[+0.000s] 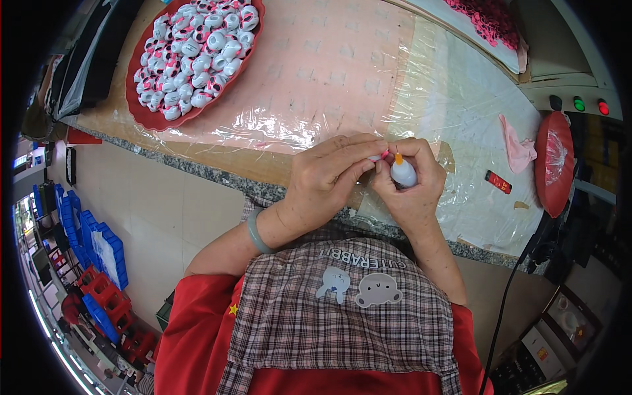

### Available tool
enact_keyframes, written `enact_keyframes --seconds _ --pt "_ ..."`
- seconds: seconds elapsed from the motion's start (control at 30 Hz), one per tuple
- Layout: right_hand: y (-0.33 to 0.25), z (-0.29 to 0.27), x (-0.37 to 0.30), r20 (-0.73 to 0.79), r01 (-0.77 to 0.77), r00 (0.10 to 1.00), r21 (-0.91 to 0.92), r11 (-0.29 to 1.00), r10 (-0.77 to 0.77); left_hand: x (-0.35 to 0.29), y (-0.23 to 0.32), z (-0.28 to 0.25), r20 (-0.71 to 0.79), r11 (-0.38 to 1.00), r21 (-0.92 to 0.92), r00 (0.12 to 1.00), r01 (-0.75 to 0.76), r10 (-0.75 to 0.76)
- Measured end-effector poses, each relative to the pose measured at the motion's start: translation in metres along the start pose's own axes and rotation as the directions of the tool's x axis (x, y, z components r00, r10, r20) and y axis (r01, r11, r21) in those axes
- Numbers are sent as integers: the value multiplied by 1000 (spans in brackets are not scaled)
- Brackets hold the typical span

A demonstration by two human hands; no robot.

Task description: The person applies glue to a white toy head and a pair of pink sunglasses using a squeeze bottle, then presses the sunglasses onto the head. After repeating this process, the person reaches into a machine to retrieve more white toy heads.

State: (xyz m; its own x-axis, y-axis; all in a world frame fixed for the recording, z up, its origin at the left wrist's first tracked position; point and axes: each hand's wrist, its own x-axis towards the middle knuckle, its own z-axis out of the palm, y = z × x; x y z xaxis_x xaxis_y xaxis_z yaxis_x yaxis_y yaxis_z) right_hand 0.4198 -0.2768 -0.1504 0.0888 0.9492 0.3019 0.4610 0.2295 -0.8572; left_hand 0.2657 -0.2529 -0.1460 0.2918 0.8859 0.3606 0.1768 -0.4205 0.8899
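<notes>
Over the near edge of the table my two hands meet. My left hand (320,172) pinches a small white and pink plastic piece (383,156), mostly covered by the fingers. Wrapped in my right hand (421,178) is a small white squeeze bottle (403,174) with an orange cap and a thin tip, which points away from me close beside the piece. Whether the tip touches the piece I cannot tell. At the far left a red scalloped tray (135,117) holds a heap of white, pink and black plastic pieces (191,56).
Clear plastic sheeting covers the table (316,85). To the right lie a pink cloth (518,146), a small black and red packet (498,182) and a red dish (554,171). Pink parts (488,21) are heaped at the far right. Blue crates (108,253) stand on the left floor.
</notes>
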Motion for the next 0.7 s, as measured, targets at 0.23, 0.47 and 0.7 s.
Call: enact_keyframes --seconds 0.23,0.47,0.7 --pt "-2 0 1 2 -14 1000 14 1000 14 0 0 0 -1 1000 -14 1000 18 -18" --pt "-4 -6 5 47 -53 998 109 993 48 2 3 -5 61 948 -232 976 217 -209" --pt "-8 -19 4 141 -208 976 392 896 165 6 11 -14 162 794 -492 934 356 -319"
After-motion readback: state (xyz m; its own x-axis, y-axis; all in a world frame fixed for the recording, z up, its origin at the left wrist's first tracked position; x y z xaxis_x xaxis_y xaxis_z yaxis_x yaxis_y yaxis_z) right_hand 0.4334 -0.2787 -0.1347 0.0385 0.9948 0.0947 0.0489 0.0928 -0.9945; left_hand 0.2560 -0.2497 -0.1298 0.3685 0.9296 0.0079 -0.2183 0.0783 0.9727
